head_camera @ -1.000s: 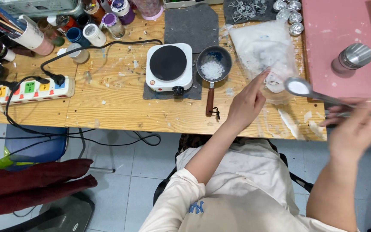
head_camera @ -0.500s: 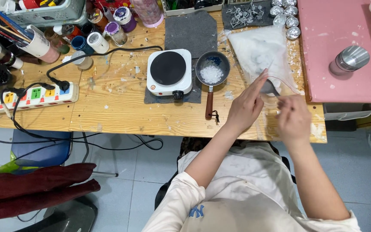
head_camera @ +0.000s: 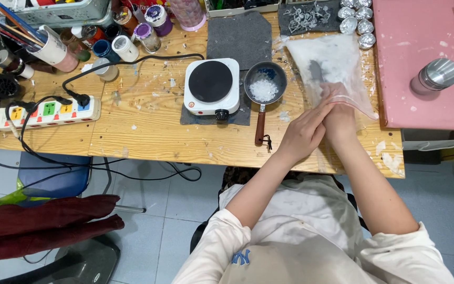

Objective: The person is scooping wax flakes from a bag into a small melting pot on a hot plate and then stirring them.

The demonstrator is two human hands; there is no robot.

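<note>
Item: clear plastic bag [head_camera: 337, 60] of white flakes, lying flat on the wooden table [head_camera: 148, 131], just right of the small saucepan [head_camera: 264, 84] and touching the pink board [head_camera: 421, 31] at its far edge; mouth of the bag faces the person.

Left hand [head_camera: 303, 131]: fingers extended onto the near lip of the bag, pressing or pinching it open; whether the lip is actually gripped cannot be told.

Right hand [head_camera: 338, 118]: pushed into the bag's mouth, closed on a handle; the grey spoon [head_camera: 316, 71] shows dimly through the plastic, deep among the flakes.

Saucepan: on a grey mat, brown handle toward the person, a small heap of white flakes inside; it stands just beside the white hot plate [head_camera: 212, 84].

Also present: power strip [head_camera: 48, 111] with black cables at left; jars and cups along the far left edge; steel shaker [head_camera: 436, 75] on the pink board; silver foil cups [head_camera: 358, 16] at the far edge; loose flakes scattered across the table.

Hazards, as judged: the bag lies loose, so a sharp pull of the spoon may drag it and spill flakes; a heaped scoop may shed on the short way over to the saucepan; the saucepan handle juts toward the forearms and a nudge may tip it; the left hand slipping would let the mouth collapse on the spoon.
</note>
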